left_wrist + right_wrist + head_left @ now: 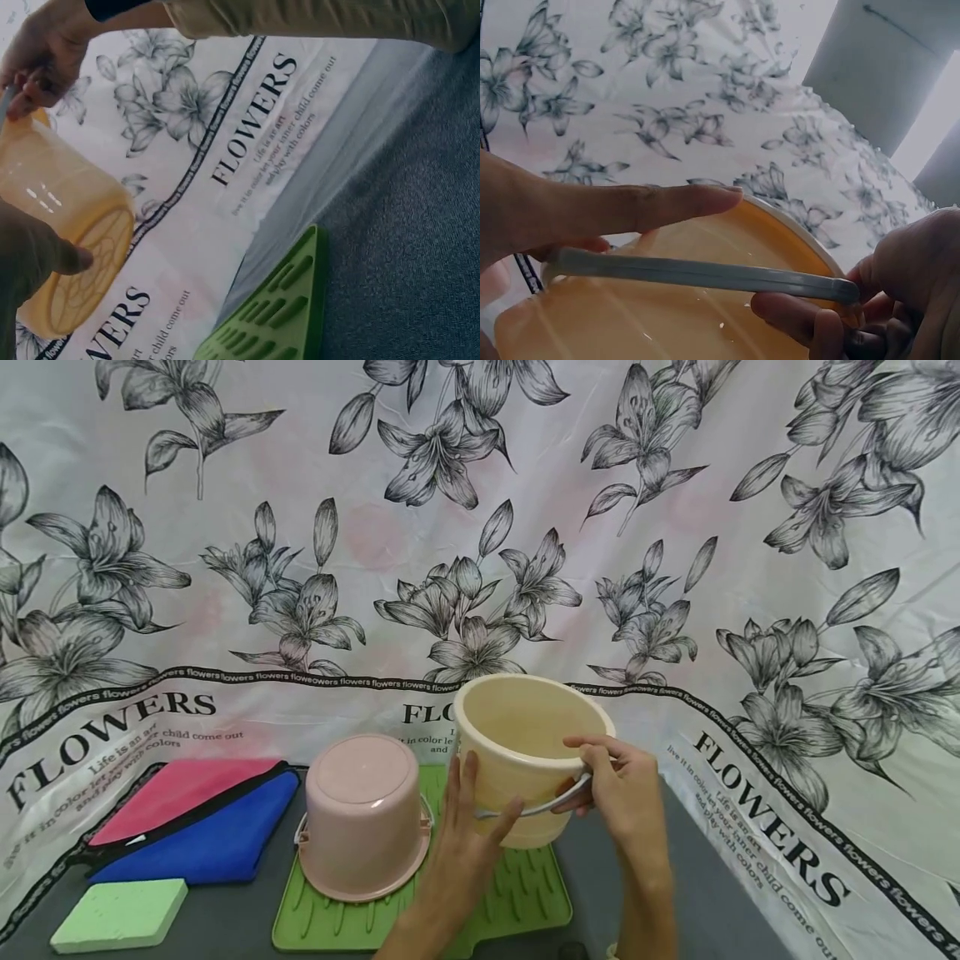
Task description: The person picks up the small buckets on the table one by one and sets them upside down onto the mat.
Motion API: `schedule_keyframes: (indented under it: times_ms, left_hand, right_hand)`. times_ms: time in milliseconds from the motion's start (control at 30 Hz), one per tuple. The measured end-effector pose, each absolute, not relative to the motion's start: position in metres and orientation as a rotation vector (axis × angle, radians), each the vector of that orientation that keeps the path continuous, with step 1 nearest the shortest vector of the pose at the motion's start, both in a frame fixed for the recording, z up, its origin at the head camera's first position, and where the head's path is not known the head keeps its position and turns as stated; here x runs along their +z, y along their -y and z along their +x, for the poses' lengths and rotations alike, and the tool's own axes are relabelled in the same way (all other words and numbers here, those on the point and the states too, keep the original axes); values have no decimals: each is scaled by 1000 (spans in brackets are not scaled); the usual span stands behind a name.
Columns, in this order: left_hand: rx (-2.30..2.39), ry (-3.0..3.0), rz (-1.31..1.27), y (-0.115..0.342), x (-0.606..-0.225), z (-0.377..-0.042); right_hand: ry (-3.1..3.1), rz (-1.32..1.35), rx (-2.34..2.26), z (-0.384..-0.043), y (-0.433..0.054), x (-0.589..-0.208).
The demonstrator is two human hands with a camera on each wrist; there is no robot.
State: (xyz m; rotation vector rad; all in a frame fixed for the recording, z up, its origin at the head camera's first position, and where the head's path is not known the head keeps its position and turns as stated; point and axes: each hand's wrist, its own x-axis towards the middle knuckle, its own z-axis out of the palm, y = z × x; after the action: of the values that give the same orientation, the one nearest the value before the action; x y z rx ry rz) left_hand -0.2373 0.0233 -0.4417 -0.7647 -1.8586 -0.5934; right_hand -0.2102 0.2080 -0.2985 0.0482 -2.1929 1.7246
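A cream-yellow bucket (517,785) is held up, its mouth tilted towards me. My left hand (457,852) supports its left side with straight, spread fingers, the thumb across the front wall. In the left wrist view that thumb (71,259) lies near the bucket's patterned base. At the right rim, my right hand (622,781) grips one end of the grey handle (705,274), its index finger reaching over the rim. Left of the bucket, a pink bucket (360,818) stands upside down on a green ribbed mat (525,893).
On the left of the dark table lie a pink and blue zip pouch (202,827) and a pale green block (120,914). A flower-printed cloth (480,527) hangs behind. A small dark object (573,950) shows at the front edge.
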Motion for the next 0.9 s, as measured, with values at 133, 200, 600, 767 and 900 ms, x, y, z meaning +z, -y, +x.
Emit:
schedule_keyframes:
  times_ms: [133, 200, 600, 767, 900]
  left_hand:
    - [-594, 1836, -768, -21, -445, -237]
    - [-572, 1817, -779, -19, -445, -238]
    - [-575, 1649, -820, -10, -450, -254]
    - [-614, 1611, -847, -4, -452, -261]
    - [-577, 1589, -893, 1, -448, -264]
  right_hand:
    - [2163, 63, 1703, -207, -200, -299]
    - [2137, 48, 1689, -206, -198, -298]
    - [2028, 30, 1739, -199, -192, -295]
    - [2047, 59, 1721, -199, -187, -295]
    - [2047, 26, 1682, -201, -188, -295]
